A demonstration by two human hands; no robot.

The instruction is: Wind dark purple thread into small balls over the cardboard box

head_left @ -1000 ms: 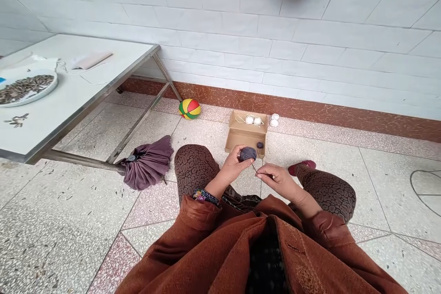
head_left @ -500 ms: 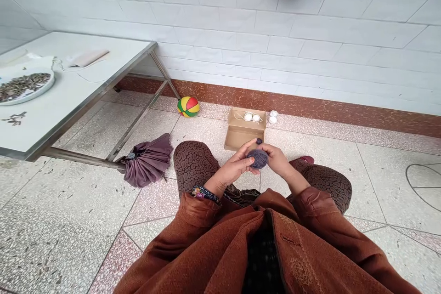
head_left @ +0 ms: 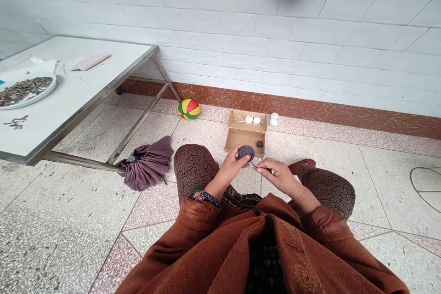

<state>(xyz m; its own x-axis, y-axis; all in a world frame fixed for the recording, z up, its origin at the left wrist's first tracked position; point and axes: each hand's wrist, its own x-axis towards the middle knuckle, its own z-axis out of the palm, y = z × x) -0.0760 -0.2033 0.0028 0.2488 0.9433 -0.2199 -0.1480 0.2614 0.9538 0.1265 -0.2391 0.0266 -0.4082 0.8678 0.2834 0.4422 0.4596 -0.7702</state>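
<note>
My left hand point(head_left: 233, 165) is closed round a dark purple-grey ball of yarn point(head_left: 245, 150), held up between my knees. Just right of it, my right hand point(head_left: 275, 173) pinches the yarn strand point(head_left: 254, 165) that runs off the ball. A smaller dark ball of yarn point(head_left: 259, 144) lies inside the open cardboard box point(head_left: 237, 138) on the floor beyond my hands, and a strand leads from it toward my right hand. White balls of yarn point(head_left: 252, 119) rest on the box's raised lid, and more white balls point(head_left: 274, 119) are on the floor beside it.
On the left stands a metal-framed table point(head_left: 113, 73) bearing a tray point(head_left: 51, 86) of dried bits. A folded purple umbrella point(head_left: 148, 163) and a colourful ball point(head_left: 189, 109) are on the floor near it. A wire ring point(head_left: 415, 188) lies at right. The tiled wall point(head_left: 213, 18) closes off the far side.
My right hand has come off the yarn ball and moved right and down, drawing a strand out. The ball in my left hand has shifted left and up, uncovering the small ball in the box.
</note>
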